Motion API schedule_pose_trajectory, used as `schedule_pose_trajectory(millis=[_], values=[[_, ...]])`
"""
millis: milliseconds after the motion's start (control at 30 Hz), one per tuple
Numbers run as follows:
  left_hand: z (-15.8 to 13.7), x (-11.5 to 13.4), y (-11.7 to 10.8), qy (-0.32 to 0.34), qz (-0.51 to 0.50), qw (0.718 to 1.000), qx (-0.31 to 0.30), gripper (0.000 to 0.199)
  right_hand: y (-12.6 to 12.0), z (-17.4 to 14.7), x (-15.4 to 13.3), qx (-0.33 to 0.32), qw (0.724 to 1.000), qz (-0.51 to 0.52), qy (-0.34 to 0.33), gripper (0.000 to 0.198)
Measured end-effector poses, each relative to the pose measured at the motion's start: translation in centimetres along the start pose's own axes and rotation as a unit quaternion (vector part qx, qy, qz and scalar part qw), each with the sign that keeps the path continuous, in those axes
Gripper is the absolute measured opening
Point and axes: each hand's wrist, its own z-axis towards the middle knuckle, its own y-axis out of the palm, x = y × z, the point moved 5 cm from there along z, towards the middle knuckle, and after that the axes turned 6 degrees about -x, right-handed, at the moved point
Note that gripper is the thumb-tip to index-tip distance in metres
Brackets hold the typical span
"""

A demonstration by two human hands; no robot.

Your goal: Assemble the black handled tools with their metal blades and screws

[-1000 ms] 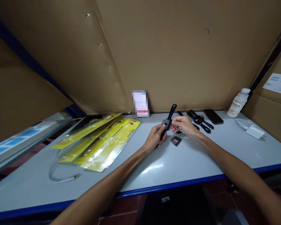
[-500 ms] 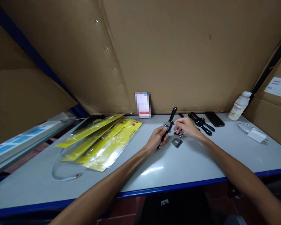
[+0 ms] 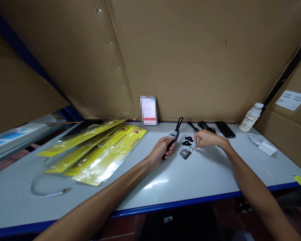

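My left hand (image 3: pixel 163 149) grips a black-handled tool (image 3: pixel 176 131) with a grey metal head, held just above the grey table (image 3: pixel 205 170). My right hand (image 3: pixel 207 138) hovers to its right with the fingers pinched on a small metal screw-like part (image 3: pixel 196 140). Below the fingers lie small black wing-shaped pieces (image 3: pixel 187 141) and a flat grey metal plate (image 3: pixel 185 154) with a notch. Tiny silvery bits rest beside the plate.
Yellow blister packages (image 3: pixel 100 149) fan out on the left, with a clear strip (image 3: pixel 43 190) near them. More black tools (image 3: pixel 203 126), a dark phone (image 3: pixel 225 129), a white bottle (image 3: pixel 250 117) and a white charger (image 3: pixel 265 147) lie at the right. Cardboard walls (image 3: pixel 180 57) stand behind.
My right hand left the tool's head and dropped to the right, over the small parts on the table. My left hand keeps the tool. The view shifted a little.
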Motion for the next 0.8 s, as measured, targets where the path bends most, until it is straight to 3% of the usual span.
schedule_pose_trajectory(millis=[133, 467, 633, 800], values=[[-0.2, 0.2, 0.3, 0.007, 0.02, 1.0, -0.005, 0.026, 1.1, -0.3, -1.0, -0.062, 0.996, -0.049, 0.028, 0.028], [-0.4, 0.1, 0.4, 0.011, 0.045, 0.999, 0.001, 0.024, 1.5, -0.3, -2.3, 0.018, 0.984, -0.179, -0.007, 0.008], [-0.4, 0.0, 0.3, 0.01, 0.044, 0.999, 0.001, 0.024, 1.1, -0.4, -2.5, 0.064, 0.981, -0.183, -0.024, 0.021], [-0.2, -0.1, 0.1, 0.0, 0.033, 0.999, 0.013, 0.021, 0.4, -0.1, -1.0, 0.095, 0.98, -0.173, 0.009, 0.021]])
